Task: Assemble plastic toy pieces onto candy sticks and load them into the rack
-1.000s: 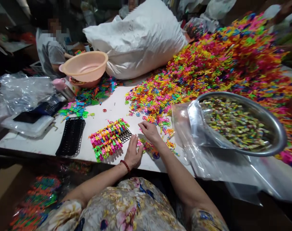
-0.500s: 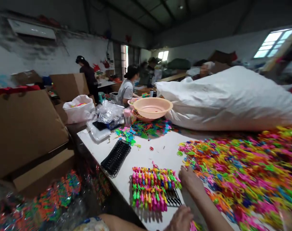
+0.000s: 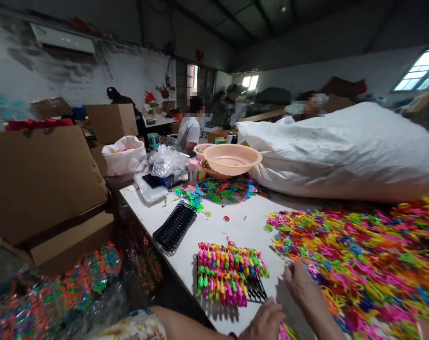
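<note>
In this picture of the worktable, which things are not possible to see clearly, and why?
- Left hand, head view: cut off by the bottom edge; whether it grips any piece cannot be told.
- Right hand: its fingertips sink into the pile of colourful plastic pieces; grip unclear.
- Single pieces in the pile: blurred and too small.
- Pink basin: its rim hides the inside.
- Black rack: mostly covered by clipped-on pieces.

Small factory workshop: heaped plastic pieces [image 3: 359, 255], cardboard boxes [image 3: 40, 184], bulk sack [image 3: 341, 151], seated co-worker [image 3: 189, 130]
</note>
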### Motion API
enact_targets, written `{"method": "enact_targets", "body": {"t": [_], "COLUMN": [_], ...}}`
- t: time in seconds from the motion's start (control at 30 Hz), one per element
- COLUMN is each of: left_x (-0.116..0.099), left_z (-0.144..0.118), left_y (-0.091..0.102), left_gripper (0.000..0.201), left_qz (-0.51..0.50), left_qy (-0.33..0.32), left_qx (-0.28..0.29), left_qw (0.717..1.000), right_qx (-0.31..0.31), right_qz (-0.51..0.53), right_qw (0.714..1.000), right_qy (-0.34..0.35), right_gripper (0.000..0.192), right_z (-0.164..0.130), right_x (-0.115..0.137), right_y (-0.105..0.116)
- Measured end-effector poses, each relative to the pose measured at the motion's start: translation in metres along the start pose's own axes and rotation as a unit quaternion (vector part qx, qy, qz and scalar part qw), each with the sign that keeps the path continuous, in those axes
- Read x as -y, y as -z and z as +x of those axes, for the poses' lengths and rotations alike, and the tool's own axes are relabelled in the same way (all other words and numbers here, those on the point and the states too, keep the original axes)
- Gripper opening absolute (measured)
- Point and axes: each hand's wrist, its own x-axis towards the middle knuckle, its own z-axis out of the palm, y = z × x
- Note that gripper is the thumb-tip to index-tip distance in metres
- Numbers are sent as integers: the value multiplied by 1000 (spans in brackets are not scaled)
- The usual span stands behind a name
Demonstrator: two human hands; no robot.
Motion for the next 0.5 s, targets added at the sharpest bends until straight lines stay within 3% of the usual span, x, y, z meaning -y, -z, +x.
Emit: {"method": "enact_targets", "body": {"t": [0.17,0.3,0.37,0.5], "left_x": [-6,-30,-42,-56], "left_z": [-8,-17,-20,-18], "left_y": [5,22,24,12], "left_gripper": [63,52,50,48], "left_qz": [-4,-56,-114,-207], "left_qy": [-101,-146,-102,77], "left_qx": [-34,-37,-28,-8], "left_qw": [994,987,988,975], "right_qx": [-27,-128,-192,-241], "right_qz": [223,207,165,92], "right_qw": [966,967,967,962], "right_qy": [-127,-74,-17,89], "right_gripper": [36,46,48,49], "right_z": [-57,-122,-147,-169], "right_x": [2,14,18,5], "right_y": [44,51,41,17]}}
